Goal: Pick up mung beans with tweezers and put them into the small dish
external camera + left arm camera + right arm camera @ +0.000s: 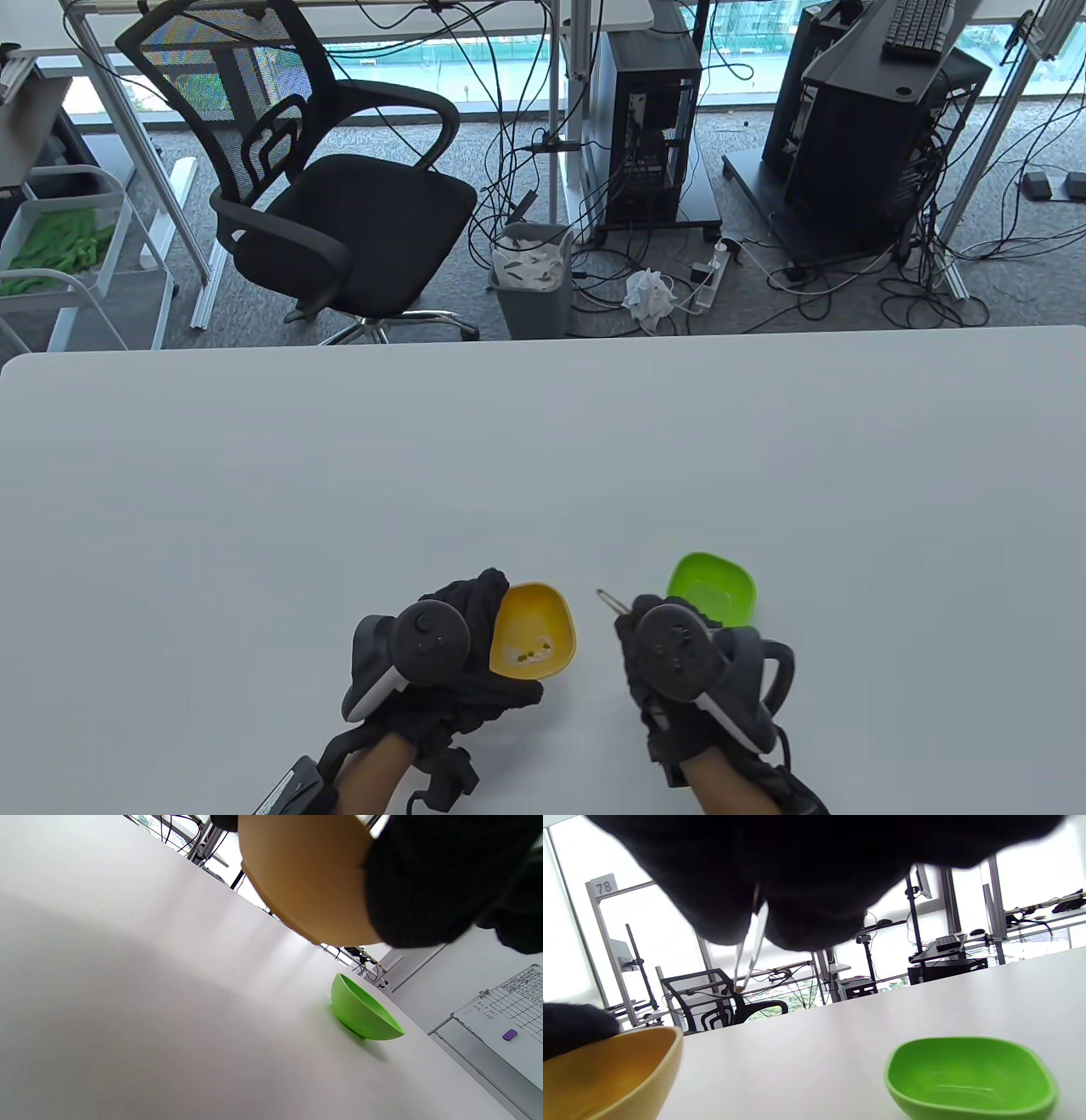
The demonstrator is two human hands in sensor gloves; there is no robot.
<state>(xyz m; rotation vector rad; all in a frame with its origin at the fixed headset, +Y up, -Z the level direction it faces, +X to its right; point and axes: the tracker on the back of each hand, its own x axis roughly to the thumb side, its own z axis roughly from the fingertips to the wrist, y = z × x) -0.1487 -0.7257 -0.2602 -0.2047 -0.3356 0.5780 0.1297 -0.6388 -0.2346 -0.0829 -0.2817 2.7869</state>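
We are looking first at the mung beans (533,654): a few small specks are lying in the bottom of the yellow dish (534,630), and at this size we cannot count them. Our left hand (441,658) is gripping that dish by its near-left side, fingers wrapped under and around it; in the left wrist view the dish is lifted and tilted off the table (543,475).

Our right hand (679,658) is pinching the tweezers (611,601), whose metal tips are sticking out past the fingers toward the gap between the two dishes. In the right wrist view the tips (740,986) are nearly together and seem to be holding something small and pale, possibly a bean, though we cannot tell for sure.

The green dish (713,587) is sitting on the table just beyond our right hand, and it is looking empty in the right wrist view.

We are judging the risks as these: if a bean is in the tips, easing the pinch or bumping the green rim would be dropping it onto the table, where it would roll. The tilted yellow dish could be spilling its beans if we tip it further. Squeezing too hard could be flicking a round bean out sideways.
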